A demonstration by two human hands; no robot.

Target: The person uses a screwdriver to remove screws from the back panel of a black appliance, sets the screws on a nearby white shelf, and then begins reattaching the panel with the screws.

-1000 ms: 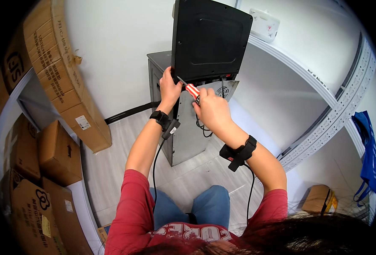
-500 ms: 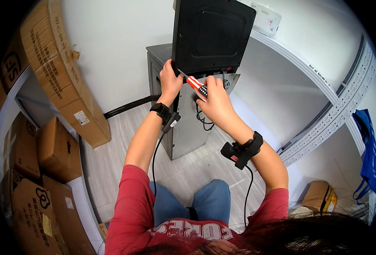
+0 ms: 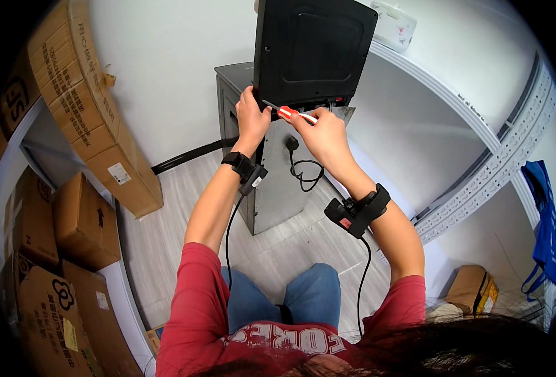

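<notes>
A black rectangular panel (image 3: 322, 53) with a raised inner outline stands tilted up on a grey metal cabinet (image 3: 284, 195). My left hand (image 3: 251, 120) grips the panel's lower left corner, fingers behind its edge. In my right hand (image 3: 327, 138) is a screwdriver (image 3: 286, 113) with a red and white handle, its shaft pointing left. The tip meets or lies very near the panel's face at that corner, beside my left thumb; whether it sits in a screw is too small to tell. Below, a black plug and cable (image 3: 304, 179) hang against the cabinet.
Tall cardboard boxes (image 3: 96, 119) lean by the wall on the left, with more boxes (image 3: 86, 217) on a shelf below. White shelving uprights (image 3: 472, 182) curve along the right, where a blue bag (image 3: 541, 220) hangs. A white case (image 3: 393, 28) rests on the upper shelf.
My right hand has turned and shifted slightly right, and the screwdriver's handle lies flatter. The plug on the cabinet has come into sight. My left hand stays on the panel corner.
</notes>
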